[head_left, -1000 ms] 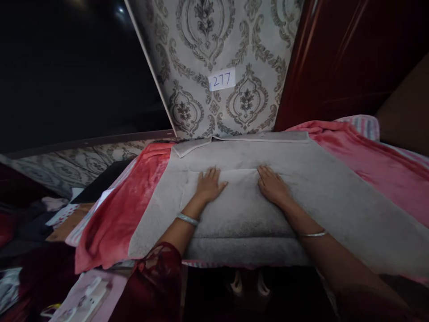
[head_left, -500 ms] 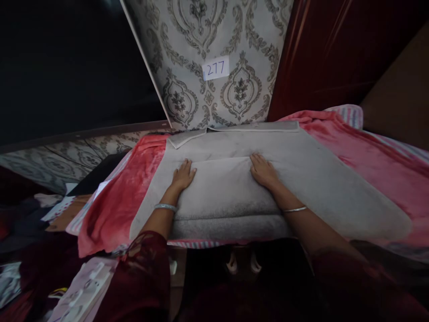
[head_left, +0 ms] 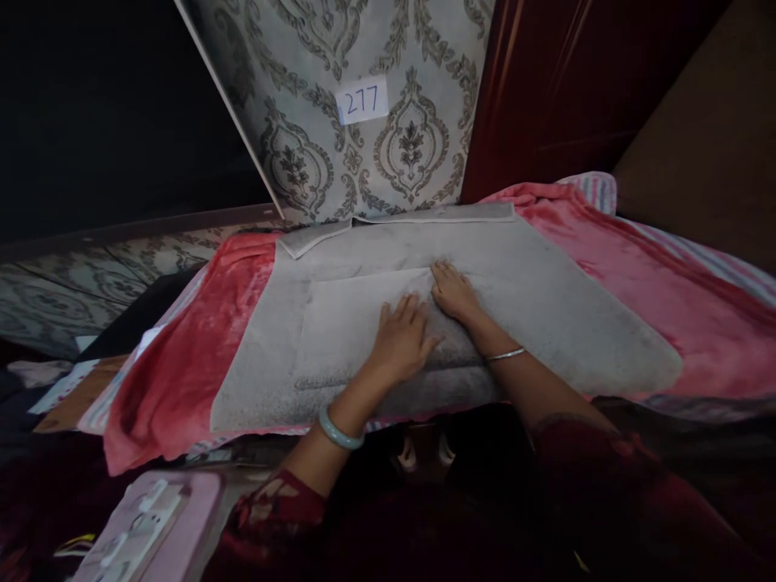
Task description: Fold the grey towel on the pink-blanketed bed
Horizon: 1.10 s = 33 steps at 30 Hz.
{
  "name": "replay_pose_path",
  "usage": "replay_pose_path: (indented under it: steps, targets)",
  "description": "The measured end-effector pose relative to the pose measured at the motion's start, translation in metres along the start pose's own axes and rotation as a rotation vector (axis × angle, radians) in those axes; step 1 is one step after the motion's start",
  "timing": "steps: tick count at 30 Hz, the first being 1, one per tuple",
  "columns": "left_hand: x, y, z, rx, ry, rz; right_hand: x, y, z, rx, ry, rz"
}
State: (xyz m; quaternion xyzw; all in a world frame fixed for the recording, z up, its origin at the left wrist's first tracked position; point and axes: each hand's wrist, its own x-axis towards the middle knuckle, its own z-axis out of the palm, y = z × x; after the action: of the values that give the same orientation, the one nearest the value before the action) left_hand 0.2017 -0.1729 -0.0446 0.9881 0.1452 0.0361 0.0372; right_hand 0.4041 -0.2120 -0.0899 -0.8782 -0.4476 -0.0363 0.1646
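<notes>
A grey towel (head_left: 546, 315) lies spread over a pink-red blanket (head_left: 200, 339) on a bed, its near part folded over into a lighter panel (head_left: 345, 323). My left hand (head_left: 401, 339) lies flat on that folded panel with fingers stretched out, close to my right hand (head_left: 453, 293), which rests flat at the panel's far right corner. Neither hand grips anything. Both wrists wear a bangle.
Patterned wallpaper with a white label reading 277 (head_left: 362, 100) stands behind the bed. A dark red wooden panel (head_left: 546, 89) is at the right. A pink box with white items (head_left: 145, 525) sits at lower left, beside scattered clutter on the floor.
My left hand slid right across the folded panel, from its left corner to just beside my right hand. The view has shifted, so the bed appears further left.
</notes>
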Motion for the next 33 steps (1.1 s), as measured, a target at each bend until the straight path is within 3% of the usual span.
replay_pose_path:
  steps: [2, 5, 10, 14, 19, 24, 28, 33]
  targets:
    - [-0.003, 0.014, 0.014, 0.005, 0.007, 0.032, -0.001, 0.0, 0.0, 0.0, 0.008, -0.001]
    - [-0.006, 0.017, 0.027, 0.024, 0.037, 0.027, -0.002, -0.002, -0.001, -0.01, -0.009, 0.007]
    - [-0.007, 0.012, 0.029, 0.026, 0.057, 0.045, -0.003, -0.009, -0.016, -0.018, -0.046, 0.043]
    - [-0.006, 0.012, 0.028, 0.021, 0.062, 0.047, -0.018, -0.007, -0.028, -0.012, 0.025, 0.044]
    - [-0.006, 0.013, 0.031, 0.012, 0.076, 0.045, -0.054, -0.007, -0.014, 0.153, 0.069, -0.073]
    - [-0.006, 0.011, 0.028, 0.003, 0.049, 0.039, -0.071, -0.015, -0.002, 0.128, 0.042, -0.057]
    - [-0.017, -0.009, 0.022, 0.036, 0.018, -0.065, -0.071, -0.016, -0.003, 0.108, 0.042, -0.063]
    - [-0.047, -0.059, 0.011, 0.119, 0.029, -0.272, -0.072, -0.014, -0.001, 0.103, 0.063, -0.066]
